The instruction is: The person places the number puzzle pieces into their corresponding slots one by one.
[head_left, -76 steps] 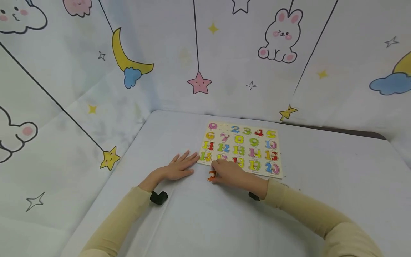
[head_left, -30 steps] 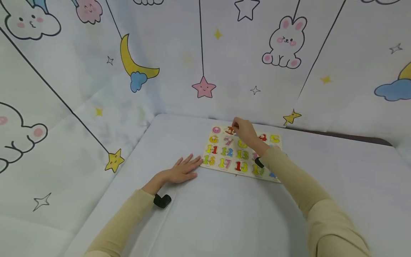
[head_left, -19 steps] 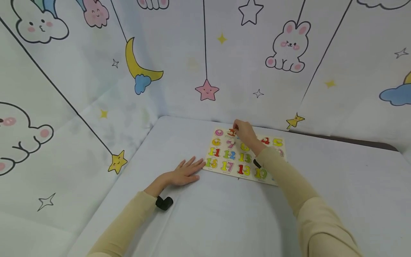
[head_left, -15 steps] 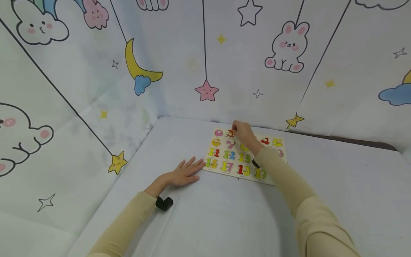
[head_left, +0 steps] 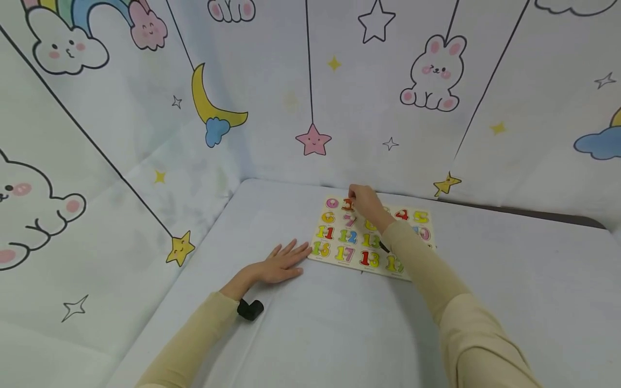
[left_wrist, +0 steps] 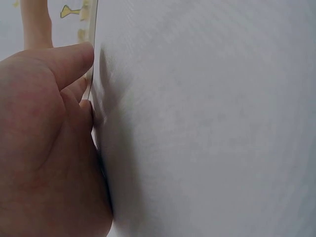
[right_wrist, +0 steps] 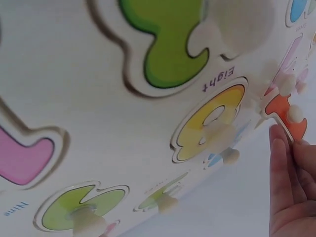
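A wooden number puzzle board (head_left: 335, 262) with knobbed, coloured numerals lies on the white table. At its back row, beside the pink zero (head_left: 332, 203), my right hand (head_left: 367, 206) pinches an orange-red number one piece (right_wrist: 286, 116). In the right wrist view, thumb and fingers grip the edge of that piece, tilted close over the board; its round knob (right_wrist: 295, 114) shows. My left hand (head_left: 280, 265) rests on the table with fingers spread, fingertips right at the board's left edge. The right forearm hides some numerals at the right of the board.
White cloth with printed bunnies, stars and a moon (head_left: 206, 99) hangs behind the table and on the left side. A dark gap (head_left: 533, 212) runs along the table's back right edge. A black wrist device (head_left: 250, 310) sits under the left wrist.
My right hand has carried the orange-red one from in front of the board up to its back row, where it now shifts only slightly. The left hand stays at the board's edge.
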`<state>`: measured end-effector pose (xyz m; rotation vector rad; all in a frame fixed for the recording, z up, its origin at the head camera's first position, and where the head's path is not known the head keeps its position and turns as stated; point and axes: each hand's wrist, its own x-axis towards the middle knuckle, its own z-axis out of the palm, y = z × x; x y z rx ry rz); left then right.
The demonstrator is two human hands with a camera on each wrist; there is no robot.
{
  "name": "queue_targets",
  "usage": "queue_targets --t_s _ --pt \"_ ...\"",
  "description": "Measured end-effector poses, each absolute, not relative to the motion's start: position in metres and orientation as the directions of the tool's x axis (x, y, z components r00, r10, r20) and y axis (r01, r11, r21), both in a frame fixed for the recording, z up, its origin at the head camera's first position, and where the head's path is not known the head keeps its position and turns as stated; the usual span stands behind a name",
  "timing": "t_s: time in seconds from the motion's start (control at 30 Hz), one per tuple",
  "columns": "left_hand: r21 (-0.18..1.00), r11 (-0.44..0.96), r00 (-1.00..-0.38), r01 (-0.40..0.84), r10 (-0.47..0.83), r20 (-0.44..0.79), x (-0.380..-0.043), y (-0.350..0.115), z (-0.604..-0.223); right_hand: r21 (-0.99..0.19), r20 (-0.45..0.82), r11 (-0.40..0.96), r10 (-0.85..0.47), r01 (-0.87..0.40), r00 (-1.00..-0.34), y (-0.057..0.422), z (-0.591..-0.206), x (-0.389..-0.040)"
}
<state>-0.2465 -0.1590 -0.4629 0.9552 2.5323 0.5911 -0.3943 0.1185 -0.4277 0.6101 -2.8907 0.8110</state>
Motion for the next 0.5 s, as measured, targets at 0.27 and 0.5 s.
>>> queue_targets --t_s 0.27,0.5 --pt "0.508 0.676 -0.699 0.534 0.691 -0.184 -0.2473 -0.1609 -0.4643 -0.436 0.125 0.823 -0.345 -0.364 -0.93 0.1147 -0.4251 -0.3969" --pt "0.514 0.669 -0.697 0.537 0.695 -0.175 -0.2475 -0.1608 -0.4645 -0.411 0.089 0.838 -0.355 -0.359 -0.931 0.1157 -0.4298 -0.396"
